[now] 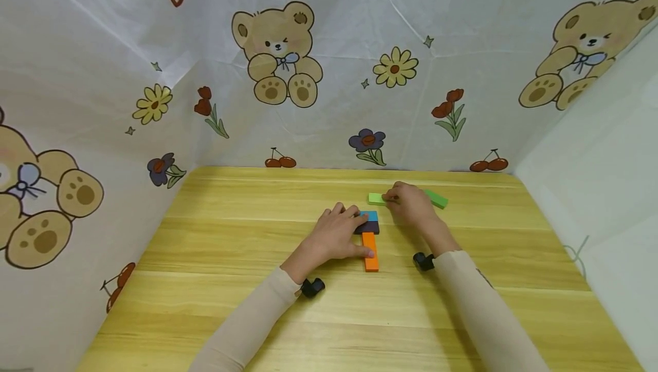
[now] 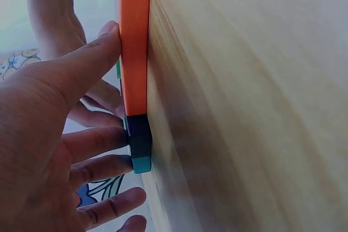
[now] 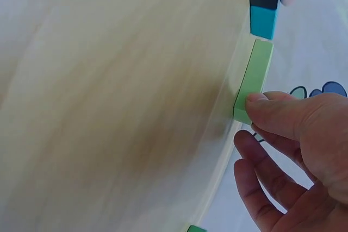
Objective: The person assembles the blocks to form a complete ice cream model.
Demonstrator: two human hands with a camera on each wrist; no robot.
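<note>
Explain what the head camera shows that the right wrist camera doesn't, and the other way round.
Only the head view shows the orange block, the bear prints and the sleeves.

Only the right wrist view shows the end of the light-green block beside the thumb of the right hand; from above, that hand covers it.

Both show the dark block, blue block, darker green block (just a corner from the wrist), table, and at least part of the left hand.

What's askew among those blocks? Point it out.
The dark green block lies slanted to the right of the right hand, apart from the rest, whereas the black block and blue block lie neatly side by side. Nothing looks damaged or spilled.
</note>
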